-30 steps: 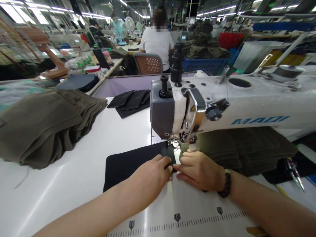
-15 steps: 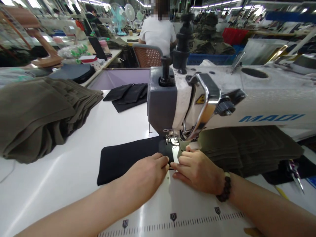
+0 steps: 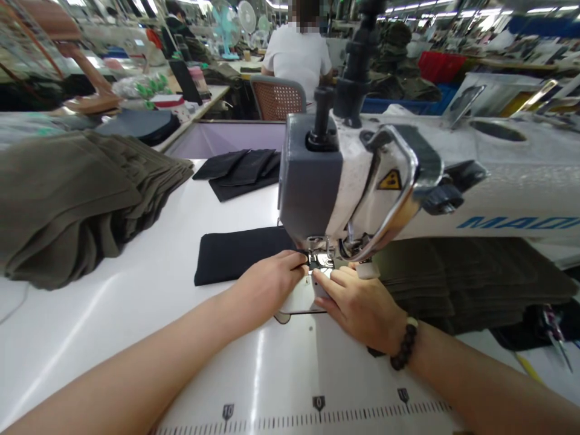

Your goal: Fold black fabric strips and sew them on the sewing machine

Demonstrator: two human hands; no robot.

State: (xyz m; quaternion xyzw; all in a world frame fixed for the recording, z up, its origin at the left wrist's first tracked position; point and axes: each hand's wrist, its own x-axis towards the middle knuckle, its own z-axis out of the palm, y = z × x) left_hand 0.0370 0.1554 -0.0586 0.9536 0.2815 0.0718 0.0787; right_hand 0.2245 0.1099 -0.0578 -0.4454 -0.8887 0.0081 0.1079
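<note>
A folded black fabric piece (image 3: pixel 242 257) lies flat on the sewing table, its right end at the presser foot (image 3: pixel 321 261) of a sewing machine (image 3: pixel 310 175). My left hand (image 3: pixel 274 281) is closed on the fabric's near edge, just left of the foot. My right hand (image 3: pixel 362 302) rests on the metal plate right of the foot, index finger and thumb stretched out and apart. Its index fingertip lies close to the fabric's end; whether it touches the cloth is hard to make out. A dark beaded bracelet is round the right wrist.
Olive fabric stacks lie at the left (image 3: pixel 67 205) and under the machine arm (image 3: pixel 466 278). Several black pieces (image 3: pixel 242 169) lie behind. A ruler scale (image 3: pixel 319 417) runs along the front. Ahead, a person in a white shirt (image 3: pixel 296 60) sits on a chair (image 3: pixel 278 98).
The black fabric has moved away from me along the foot, and its near edge is now level with the foot. Both hands have moved forward with it. The view has shifted slightly.
</note>
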